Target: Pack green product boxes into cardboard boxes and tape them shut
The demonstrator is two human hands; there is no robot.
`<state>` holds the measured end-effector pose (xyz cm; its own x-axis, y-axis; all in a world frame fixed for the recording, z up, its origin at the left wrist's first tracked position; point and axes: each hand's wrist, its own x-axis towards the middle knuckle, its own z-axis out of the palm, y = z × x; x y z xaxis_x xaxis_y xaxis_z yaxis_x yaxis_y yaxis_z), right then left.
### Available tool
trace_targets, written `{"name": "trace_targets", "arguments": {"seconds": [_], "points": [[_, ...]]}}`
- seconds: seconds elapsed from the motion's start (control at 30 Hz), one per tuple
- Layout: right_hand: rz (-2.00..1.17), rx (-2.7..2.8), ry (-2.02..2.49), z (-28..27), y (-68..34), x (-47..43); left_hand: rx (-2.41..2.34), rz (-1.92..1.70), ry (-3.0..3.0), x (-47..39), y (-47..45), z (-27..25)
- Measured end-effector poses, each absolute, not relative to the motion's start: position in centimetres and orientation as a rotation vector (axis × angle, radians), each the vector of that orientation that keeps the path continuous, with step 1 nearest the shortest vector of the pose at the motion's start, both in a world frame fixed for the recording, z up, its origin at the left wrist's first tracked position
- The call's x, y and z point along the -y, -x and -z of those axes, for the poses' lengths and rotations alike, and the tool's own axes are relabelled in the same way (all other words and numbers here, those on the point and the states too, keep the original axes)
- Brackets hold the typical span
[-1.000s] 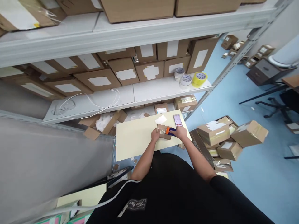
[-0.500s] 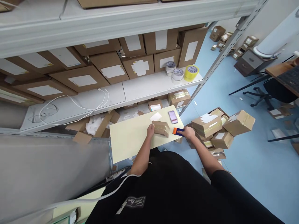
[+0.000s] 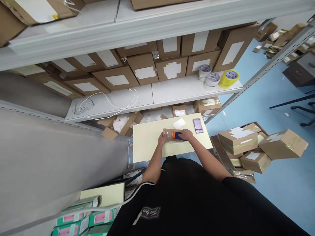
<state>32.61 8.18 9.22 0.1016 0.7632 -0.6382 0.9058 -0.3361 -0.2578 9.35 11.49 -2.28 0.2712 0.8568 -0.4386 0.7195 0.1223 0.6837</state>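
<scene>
A small brown cardboard box (image 3: 168,135) with shiny clear tape on it lies on the pale yellow board (image 3: 145,141) in front of me. My left hand (image 3: 162,139) grips the box by its left end. In my right hand (image 3: 186,134) is a dark-blue hand tool with an orange end (image 3: 176,135), lying across the top of the box; I cannot make out its exact kind. Behind the box is a white paper slip (image 3: 179,123). A phone (image 3: 198,126) with a blurred screen rests near the board's right edge.
Rolls of tape (image 3: 212,80) stand on the grey shelf (image 3: 172,88), beside a white cable (image 3: 110,105) and labelled boxes (image 3: 145,69). Below is an open carton (image 3: 123,125) with white packing. Taped parcels (image 3: 238,139) pile up at right; green-and-pink boxes (image 3: 100,217) sit lower left.
My right hand has brought the blue-and-orange tool leftward, from beside the box onto its top. My left hand stays on the box. The camera view has turned left.
</scene>
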Motion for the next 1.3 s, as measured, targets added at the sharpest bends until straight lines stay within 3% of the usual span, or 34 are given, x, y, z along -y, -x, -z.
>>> {"name": "trace_targets", "arguments": {"seconds": [0.23, 0.6, 0.83, 1.0, 1.17, 1.3], "points": [[0.984, -1.673, -2.167, -9.3, -37.1, -6.5, -1.541, -0.149, -1.5, -10.3, -13.6, 3.7], [0.811, -1.411, -2.369, -8.7, -50.1, 4.4, -1.488, -0.194, -1.451, -8.4, -17.1, 5.9], [0.864, -1.608, -2.422, -10.3, -43.5, -0.8, -1.522, -0.242, -1.347, -11.6, -11.7, 4.6], [0.733, -1.788, -2.398, -13.1, -35.8, -5.6, -1.695, -0.37, -1.283, -13.5, -9.1, 2.4], [0.69, -1.913, -2.238, -14.5, -29.2, -9.7, -1.487, -0.489, -1.334, -13.1, -8.6, 0.2], [0.736, -1.978, -2.141, -14.2, -27.3, -11.1, -1.606, -0.465, -1.337, -11.8, -8.3, -0.2]]}}
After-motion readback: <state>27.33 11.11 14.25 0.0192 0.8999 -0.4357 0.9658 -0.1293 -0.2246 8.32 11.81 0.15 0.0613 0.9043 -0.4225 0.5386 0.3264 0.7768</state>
